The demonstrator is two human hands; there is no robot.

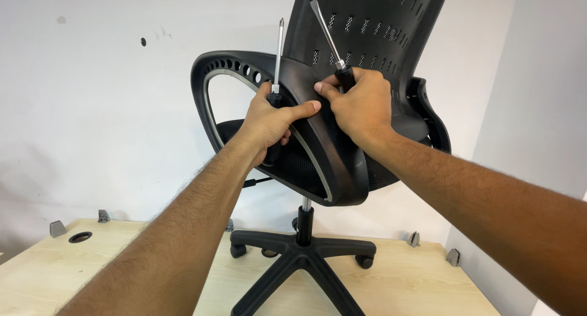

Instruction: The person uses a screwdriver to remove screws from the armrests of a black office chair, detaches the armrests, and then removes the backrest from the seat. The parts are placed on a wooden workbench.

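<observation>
A black office chair (367, 28) with a mesh back stands on a light wooden table (416, 279). Its curved left armrest (333, 163) faces me. My left hand (272, 117) holds a screwdriver (279, 50) with the cross tip pointing up, and its thumb presses on the armrest. My right hand (361, 105) holds a second screwdriver (324, 28) with a flat tip pointing up and left, fingers resting on the armrest's top edge. The far armrest (431, 117) shows behind my right hand.
The chair's five-star wheeled base (299, 258) and gas post (304, 221) stand on the table. A round cable hole (80, 237) and small metal brackets (57, 228) sit along the table's back edge. White walls stand behind and to the right.
</observation>
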